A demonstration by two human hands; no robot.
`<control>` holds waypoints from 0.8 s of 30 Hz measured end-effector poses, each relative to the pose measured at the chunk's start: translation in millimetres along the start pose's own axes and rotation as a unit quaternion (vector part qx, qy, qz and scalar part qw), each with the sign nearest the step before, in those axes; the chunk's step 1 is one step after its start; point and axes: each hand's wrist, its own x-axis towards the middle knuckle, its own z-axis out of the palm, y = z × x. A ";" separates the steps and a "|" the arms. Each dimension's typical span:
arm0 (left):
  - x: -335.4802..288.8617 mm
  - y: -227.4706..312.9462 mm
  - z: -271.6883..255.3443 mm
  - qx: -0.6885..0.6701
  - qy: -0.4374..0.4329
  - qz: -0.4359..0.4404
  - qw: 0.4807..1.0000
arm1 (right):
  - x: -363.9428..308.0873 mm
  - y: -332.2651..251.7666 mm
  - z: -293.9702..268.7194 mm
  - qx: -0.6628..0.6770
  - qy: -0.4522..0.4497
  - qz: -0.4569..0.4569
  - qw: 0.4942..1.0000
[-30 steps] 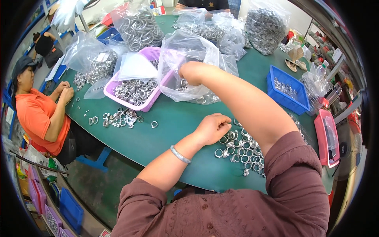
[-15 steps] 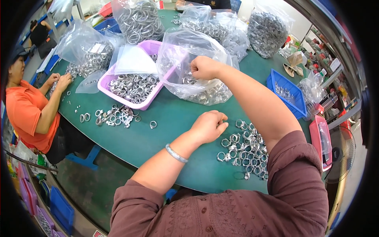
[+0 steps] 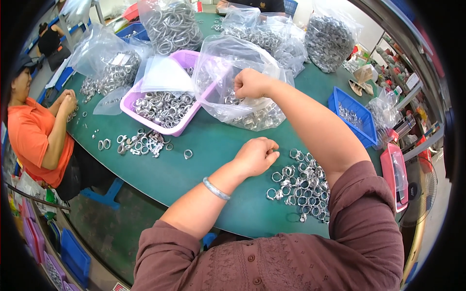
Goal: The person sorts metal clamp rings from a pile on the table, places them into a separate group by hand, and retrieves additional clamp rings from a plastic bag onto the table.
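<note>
My right hand (image 3: 251,83) is closed in a fist over the mouth of a large clear plastic bag (image 3: 213,51). Metal rings lie in the bottom of that bag, and whatever the fist grips is hidden. Low over the green table, my left hand (image 3: 258,154) has its thumb and forefinger apart, with nothing seen between them. Just right of it spreads a heap of silvery metal ring clamps (image 3: 305,186), between my two arms. A single ring clamp (image 3: 188,154) lies off to the left on the table (image 3: 194,177).
A lilac basket (image 3: 171,131) of metal rings stands left of the bag, white sheets (image 3: 167,73) on it. More loose clamps (image 3: 145,144) lie before it. Filled bags (image 3: 330,41) line the back. At right sits a blue tray (image 3: 371,137). A co-worker in orange (image 3: 34,133) sits left.
The co-worker's hands have come together and moved slightly left, away from the pile there. My own hands have stayed almost in place.
</note>
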 end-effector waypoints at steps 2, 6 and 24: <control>0.3 0.4 0.1 -0.002 -0.003 -0.005 1.000 | -2.4 1.8 -3.2 0.037 -0.003 0.031 0.999; -1.5 -0.6 -2.4 -0.008 0.000 -0.014 1.000 | -5.2 -4.5 -6.6 0.127 0.014 0.052 0.990; 6.5 -17.9 -17.3 -0.751 0.032 -0.196 0.630 | -61.2 -20.1 -64.9 0.157 -0.186 -0.067 0.968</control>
